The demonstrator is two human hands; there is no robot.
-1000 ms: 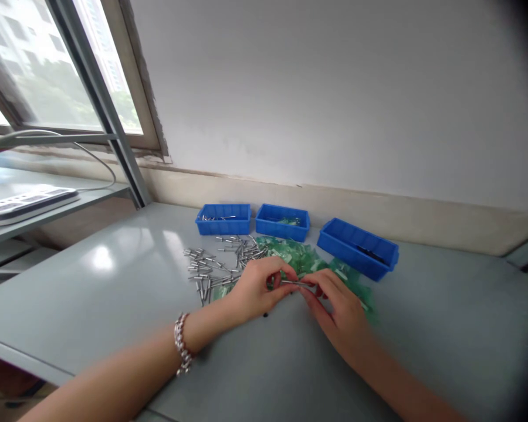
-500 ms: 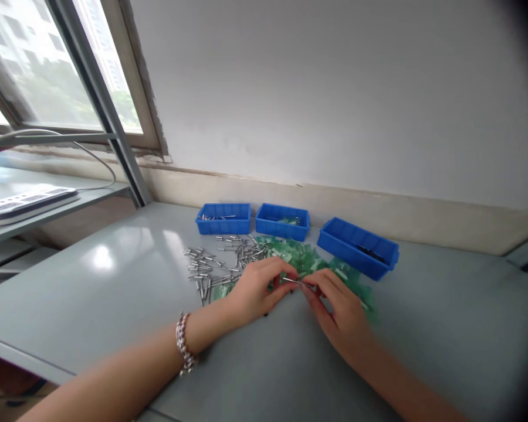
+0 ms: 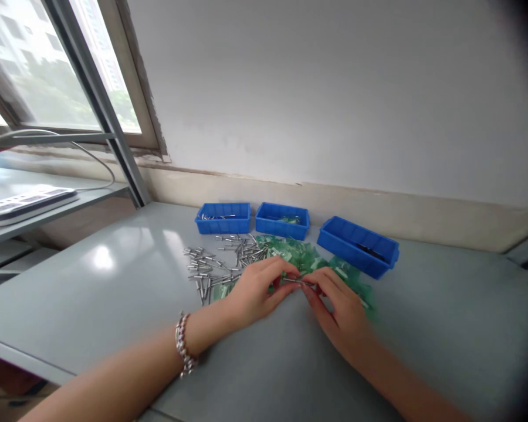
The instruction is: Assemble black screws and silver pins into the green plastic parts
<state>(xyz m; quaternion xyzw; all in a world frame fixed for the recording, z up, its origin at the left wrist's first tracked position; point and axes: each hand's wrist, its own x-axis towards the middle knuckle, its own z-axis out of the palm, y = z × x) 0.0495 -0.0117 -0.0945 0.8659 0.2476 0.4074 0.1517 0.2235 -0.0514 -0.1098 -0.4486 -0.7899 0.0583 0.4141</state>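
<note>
A thin silver blind rivet (image 3: pixel 294 281) lies nearly level between my two hands, just above the grey table. My left hand (image 3: pixel 260 287) is closed, thumb and fingers pinching the rivet toward its left part. My right hand (image 3: pixel 338 302) pinches its right end, and those fingertips hide part of it. Left of my left hand, loose blind rivets (image 3: pixel 201 265) lie scattered in a pile. Behind both hands is a heap of small green plastic packets (image 3: pixel 297 251), partly covered by my fingers.
Along the wall stand a blue bin with rivets (image 3: pixel 223 225), a blue bin with green packets (image 3: pixel 281 230) and a blue bin with dark pieces (image 3: pixel 356 253). A white power strip (image 3: pixel 30 202) lies on the side shelf at left.
The rivet has tilted slightly toward level. Small dark spots beneath my hands no longer show. My hands stay almost in the same place.
</note>
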